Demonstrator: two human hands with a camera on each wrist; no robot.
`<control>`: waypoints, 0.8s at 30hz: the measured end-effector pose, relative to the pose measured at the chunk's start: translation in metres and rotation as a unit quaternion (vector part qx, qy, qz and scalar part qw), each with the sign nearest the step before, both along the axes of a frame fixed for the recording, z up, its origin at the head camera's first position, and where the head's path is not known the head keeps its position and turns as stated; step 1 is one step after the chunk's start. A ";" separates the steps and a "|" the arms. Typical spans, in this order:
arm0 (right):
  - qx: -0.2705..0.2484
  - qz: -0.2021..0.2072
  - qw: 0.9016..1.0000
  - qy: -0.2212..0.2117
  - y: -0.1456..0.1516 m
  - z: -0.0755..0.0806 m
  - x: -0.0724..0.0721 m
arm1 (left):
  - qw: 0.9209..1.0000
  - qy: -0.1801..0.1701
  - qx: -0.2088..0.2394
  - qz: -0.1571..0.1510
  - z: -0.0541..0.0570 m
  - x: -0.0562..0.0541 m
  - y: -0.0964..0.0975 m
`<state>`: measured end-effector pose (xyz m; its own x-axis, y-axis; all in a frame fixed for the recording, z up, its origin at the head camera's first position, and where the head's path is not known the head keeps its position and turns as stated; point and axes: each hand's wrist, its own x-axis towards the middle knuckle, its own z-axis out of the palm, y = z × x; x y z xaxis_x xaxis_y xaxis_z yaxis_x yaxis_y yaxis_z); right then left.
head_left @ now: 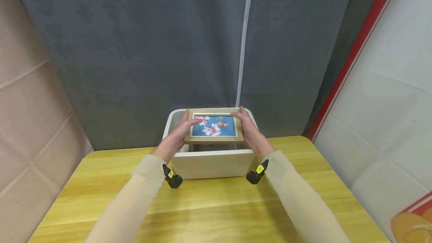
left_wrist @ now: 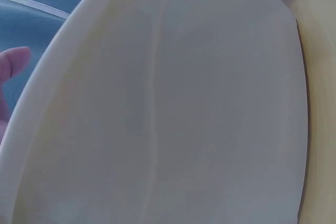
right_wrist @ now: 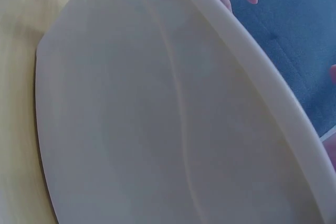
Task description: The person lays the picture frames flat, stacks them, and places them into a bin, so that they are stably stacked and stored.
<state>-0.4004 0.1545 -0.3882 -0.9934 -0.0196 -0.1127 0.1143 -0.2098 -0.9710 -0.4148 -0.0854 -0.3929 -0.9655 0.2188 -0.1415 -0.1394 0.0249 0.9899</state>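
Note:
A picture frame [head_left: 216, 139] with a pale gold border and a print of pink-white blossoms on blue is held level at the mouth of a white plastic bin [head_left: 212, 164]. My left hand [head_left: 178, 135] grips its left side, the thumb lying over the border onto the picture. On the opposite side my right hand [head_left: 250, 132] holds the right border, thumb also on top. Below the frame's near edge, part of the bin's dark interior shows; the rest is hidden. Both wrist views are mostly filled by the bin's outer wall [left_wrist: 226, 98], with only some fingertips beyond the rim.
The bin stands at the back of a yellow wood-grain table [head_left: 209, 213]. Right behind it hangs a grey curtain [head_left: 152, 55] with a pale vertical strip. A pinkish panel [head_left: 30, 115] flanks the left and a white panel [head_left: 381, 123] with red trim the right.

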 end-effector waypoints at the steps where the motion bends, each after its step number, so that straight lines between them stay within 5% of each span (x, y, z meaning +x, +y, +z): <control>1: -0.005 0.000 1.000 0.001 0.000 0.000 -0.001 | 1.000 0.001 -0.006 -0.001 0.001 0.001 0.000; 16: -0.031 0.009 0.999 0.000 -0.001 -0.001 -0.002 | 0.999 -0.024 -0.027 -0.012 0.001 0.003 0.000; 24: 0.026 0.025 0.999 0.029 -0.003 -0.002 -0.001 | 0.998 -0.022 -0.052 -0.019 0.000 0.005 0.000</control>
